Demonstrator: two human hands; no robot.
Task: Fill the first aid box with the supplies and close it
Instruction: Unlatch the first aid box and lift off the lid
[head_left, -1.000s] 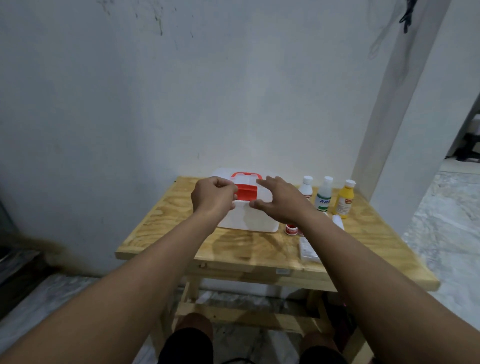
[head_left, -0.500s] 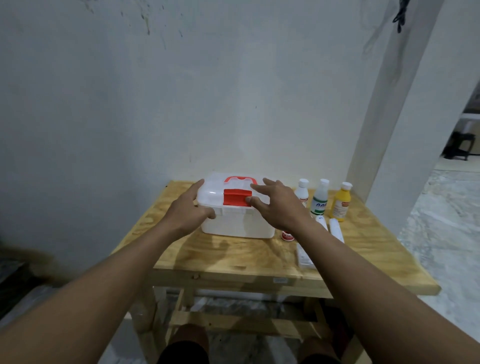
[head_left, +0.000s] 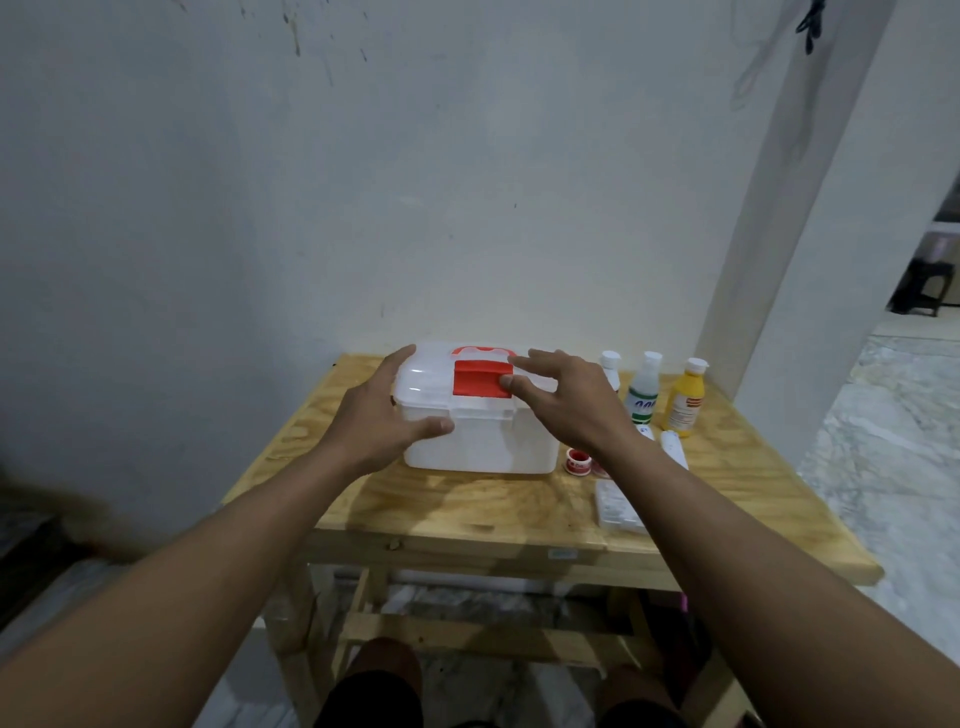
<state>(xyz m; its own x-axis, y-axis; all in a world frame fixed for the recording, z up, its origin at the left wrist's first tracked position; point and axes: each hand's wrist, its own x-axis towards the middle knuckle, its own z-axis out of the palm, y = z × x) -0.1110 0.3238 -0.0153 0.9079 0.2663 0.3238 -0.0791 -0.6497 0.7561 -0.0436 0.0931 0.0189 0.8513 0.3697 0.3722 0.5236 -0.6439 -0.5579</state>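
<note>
The white first aid box (head_left: 483, 447) stands on the wooden table (head_left: 457, 509) near the wall, its lid down and its red latch (head_left: 478, 382) at the front top. My left hand (head_left: 379, 421) clasps the box's left end, thumb on the front face. My right hand (head_left: 576, 405) hovers over the lid with fingers spread, its thumb tip touching the latch's right edge. To the right of the box stand a white-capped bottle (head_left: 610, 364), a green-labelled bottle (head_left: 644, 397) and a yellow bottle (head_left: 685, 402).
A red tape roll (head_left: 577, 460) lies against the box's right front corner. White tubes (head_left: 672, 449) and a clear blister pack (head_left: 618, 506) lie partly under my right forearm. A wall is right behind the table and a pillar at the right.
My left hand left the latch area and moved to the box's left end. My right hand stayed by the latch. My view came closer to the box.
</note>
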